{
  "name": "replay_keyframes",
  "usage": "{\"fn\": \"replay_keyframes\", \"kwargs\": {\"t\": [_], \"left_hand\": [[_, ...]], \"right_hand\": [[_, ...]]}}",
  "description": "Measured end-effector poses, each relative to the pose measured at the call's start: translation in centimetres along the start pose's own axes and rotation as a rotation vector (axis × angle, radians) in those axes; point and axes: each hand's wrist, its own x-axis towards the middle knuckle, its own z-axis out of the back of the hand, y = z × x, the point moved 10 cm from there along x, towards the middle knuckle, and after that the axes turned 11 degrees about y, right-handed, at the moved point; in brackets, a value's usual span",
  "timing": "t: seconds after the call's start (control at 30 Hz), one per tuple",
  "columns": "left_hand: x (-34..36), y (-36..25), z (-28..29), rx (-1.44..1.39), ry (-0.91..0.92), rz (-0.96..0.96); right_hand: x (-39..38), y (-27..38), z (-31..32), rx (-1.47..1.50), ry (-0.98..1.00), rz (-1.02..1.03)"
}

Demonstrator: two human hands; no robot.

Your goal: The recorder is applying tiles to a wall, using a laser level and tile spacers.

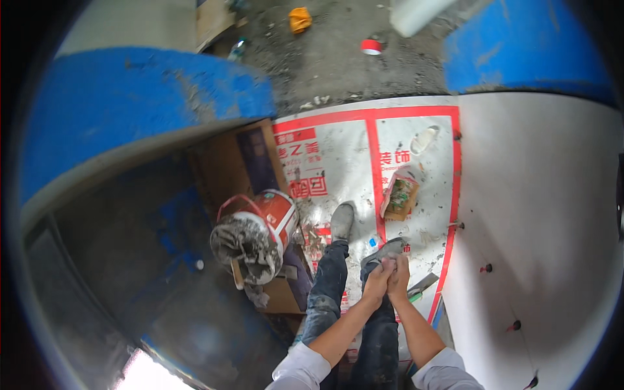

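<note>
My left hand (377,283) and my right hand (398,278) are pressed together in front of my legs, fingers closed and touching. Whether anything small is between them is hidden. Just beside my right wrist is a flat grey blade (424,285) with a green part near its lower end; it looks separate from the hand. Beneath the hands is one of my grey shoes (390,249), with the other shoe (342,221) a little further to the left. Left of my legs stands a red and white bucket (281,218), its opening smeared with grey mortar, a wooden handle sticking out.
Red-printed white sheeting (344,149) covers the floor, with an opened carton (399,198) of small pieces on it. Flattened cardboard (224,162) lies by the bucket. A white wall (539,214) with dark plugs rises at right. Farther off are a red tape roll (371,47) and orange cloth (299,20).
</note>
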Motion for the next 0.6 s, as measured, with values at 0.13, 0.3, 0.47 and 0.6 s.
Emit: {"fn": "replay_keyframes", "kwargs": {"t": [0.13, 0.3, 0.47, 0.6], "left_hand": [[-1.8, 0.5, 3.1, 0.071, -0.193, -0.017], [-3.1, 7.6, 6.5, -0.075, -0.243, -0.019], [-4.3, 8.9, 1.7, -0.129, -0.334, 0.013], [-5.4, 7.5, 4.6, 0.607, -0.423, -0.313]], "right_hand": [[-0.2, -0.2, -2.3, 0.242, 0.113, -0.153], [-2.1, 1.1, -3.6, -0.043, 0.303, 0.075], [-5.0, -3.4, -0.5, -0.277, 0.256, 0.067], [-6.0, -2.9, -2.7, -0.174, 0.217, 0.109]]}}
